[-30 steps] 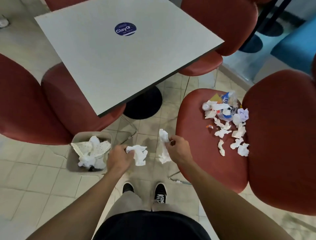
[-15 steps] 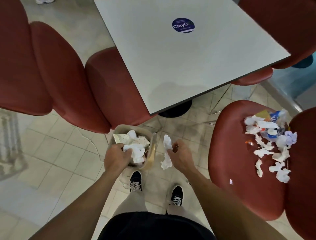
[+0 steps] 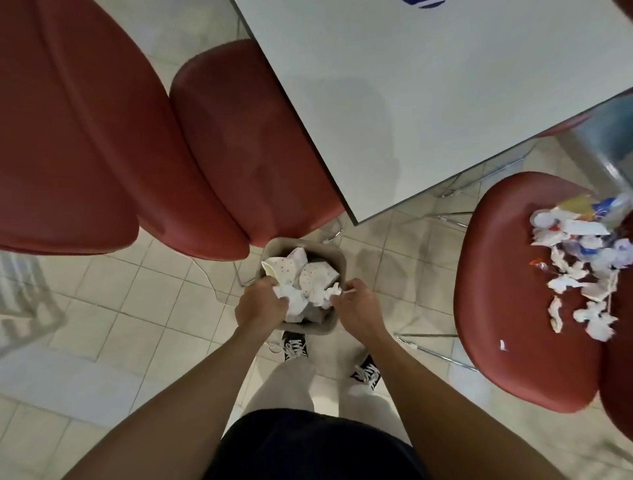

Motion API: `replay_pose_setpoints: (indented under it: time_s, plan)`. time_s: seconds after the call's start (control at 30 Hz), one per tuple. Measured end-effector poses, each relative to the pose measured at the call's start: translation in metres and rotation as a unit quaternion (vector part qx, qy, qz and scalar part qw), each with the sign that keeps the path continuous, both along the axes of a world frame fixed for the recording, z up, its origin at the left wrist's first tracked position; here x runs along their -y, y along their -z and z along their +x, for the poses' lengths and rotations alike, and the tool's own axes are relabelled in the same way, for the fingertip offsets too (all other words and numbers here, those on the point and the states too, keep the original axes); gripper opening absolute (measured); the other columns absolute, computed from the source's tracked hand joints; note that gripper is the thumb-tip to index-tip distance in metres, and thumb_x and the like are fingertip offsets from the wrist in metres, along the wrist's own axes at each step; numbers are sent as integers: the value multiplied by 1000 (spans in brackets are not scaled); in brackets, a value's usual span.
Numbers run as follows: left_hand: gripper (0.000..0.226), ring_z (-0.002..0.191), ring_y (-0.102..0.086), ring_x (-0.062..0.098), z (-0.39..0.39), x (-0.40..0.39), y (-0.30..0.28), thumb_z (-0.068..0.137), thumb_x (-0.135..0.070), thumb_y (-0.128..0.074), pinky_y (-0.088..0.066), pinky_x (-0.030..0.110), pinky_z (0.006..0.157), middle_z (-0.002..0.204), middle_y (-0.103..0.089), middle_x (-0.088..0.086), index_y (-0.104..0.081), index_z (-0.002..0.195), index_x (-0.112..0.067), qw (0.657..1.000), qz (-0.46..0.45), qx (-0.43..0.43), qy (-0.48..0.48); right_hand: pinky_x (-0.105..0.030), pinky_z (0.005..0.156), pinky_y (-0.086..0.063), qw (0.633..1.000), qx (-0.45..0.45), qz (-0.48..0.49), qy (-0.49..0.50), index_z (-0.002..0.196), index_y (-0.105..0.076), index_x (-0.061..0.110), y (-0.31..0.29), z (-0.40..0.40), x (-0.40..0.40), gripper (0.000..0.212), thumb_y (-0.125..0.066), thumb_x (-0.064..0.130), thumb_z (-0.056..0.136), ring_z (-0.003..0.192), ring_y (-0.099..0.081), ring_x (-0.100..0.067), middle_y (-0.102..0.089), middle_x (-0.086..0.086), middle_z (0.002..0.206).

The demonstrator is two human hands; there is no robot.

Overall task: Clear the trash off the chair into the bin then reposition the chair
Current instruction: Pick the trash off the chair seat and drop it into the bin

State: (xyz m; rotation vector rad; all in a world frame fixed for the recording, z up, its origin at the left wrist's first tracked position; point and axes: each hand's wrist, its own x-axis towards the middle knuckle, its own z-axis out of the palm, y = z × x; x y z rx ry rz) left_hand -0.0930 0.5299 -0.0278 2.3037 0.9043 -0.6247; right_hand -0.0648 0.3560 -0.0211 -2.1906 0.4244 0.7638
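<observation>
Two red chairs are seen at 10 o'clock, back and seat side by side, the inner seat tucked partly under the surface. The white surface fills 12 to 2 o'clock; part of a blue sticker is cut off at its top edge.

The bin, a small beige tub on the tiled floor, is located dead centre, just below the near corner of the surface and just beside the inner chair's front edge. It is filled with crumpled white paper, some of it dotted.

The left hand is held over the bin's 8 o'clock rim, fingers curled around a wad of white tissue that sits in the bin opening. The right hand is held at the 4 o'clock rim, fingertips pinched on a small white tissue scrap above the bin contents.

Two black sneakers are seen at 6 o'clock, directly below the bin.

The trash chair, red, is placed at 3 o'clock, well apart from the bin. The trash pile is spread across the seat's right half: crumpled white tissues, a yellow piece, blue-and-white packaging, one small orange scrap. One tiny white scrap lies alone nearer the seat's front.
</observation>
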Motion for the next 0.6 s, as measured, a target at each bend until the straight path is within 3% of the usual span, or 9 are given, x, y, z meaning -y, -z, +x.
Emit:
replay_pose_setpoints:
  time_s: [0.1, 0.23, 0.33, 0.43, 0.53, 0.6]
  plan:
    - [39, 107, -59, 25, 6, 2, -1, 79, -29, -66, -47, 34, 85, 115, -65, 0, -60, 118, -28, 1000, -15, -9, 26, -21, 58, -40, 1000, 5, -6, 6, 106, -59, 13, -5, 0, 8, 21, -62, 19, 86, 78, -58, -18, -62, 1, 84]
    - [35, 107, -58, 26, 17, 14, -10, 82, -32, -64, -44, 32, 83, 116, -63, 1, -59, 117, -30, 998, -5, 7, 64, -25, 60, -40, 999, 16, 0, 28, 106, -59, 7, -10, -2, 23, 21, -59, 14, 87, 67, -55, -19, -54, 5, 67]
    - [38, 109, -57, 24, 25, 30, -17, 82, -29, -63, -40, 27, 83, 116, -63, -1, -59, 120, -29, 996, -20, 22, 84, -20, 58, -35, 998, 28, 6, 47, 107, -59, 7, -15, -3, 37, 20, -60, 13, 87, 68, -55, -19, -55, 1, 73]
    - [39, 101, -60, 22, 34, 52, -21, 79, -31, -64, -48, 33, 82, 106, -68, -1, -58, 117, -30, 992, -30, 32, 121, -21, 69, -40, 997, 21, 11, 73, 110, -59, 10, -19, -1, 56, 23, -60, 17, 88, 79, -59, -18, -59, 0, 83]
    - [36, 104, -59, 25, 40, 81, -30, 81, -29, -64, -45, 33, 79, 111, -65, -1, -60, 116, -29, 986, -18, 51, 156, -27, 79, -48, 997, 5, 10, 81, 114, -58, 16, -21, 2, 80, 26, -58, 23, 89, 95, -63, -23, -64, -3, 102]
    - [29, 104, -59, 27, 43, 105, -35, 83, -30, -61, -46, 34, 82, 112, -65, 0, -62, 111, -27, 981, -8, 64, 180, -31, 84, -50, 997, 11, 8, 82, 114, -58, 17, -24, 2, 102, 26, -58, 22, 89, 98, -63, -23, -64, -3, 103]
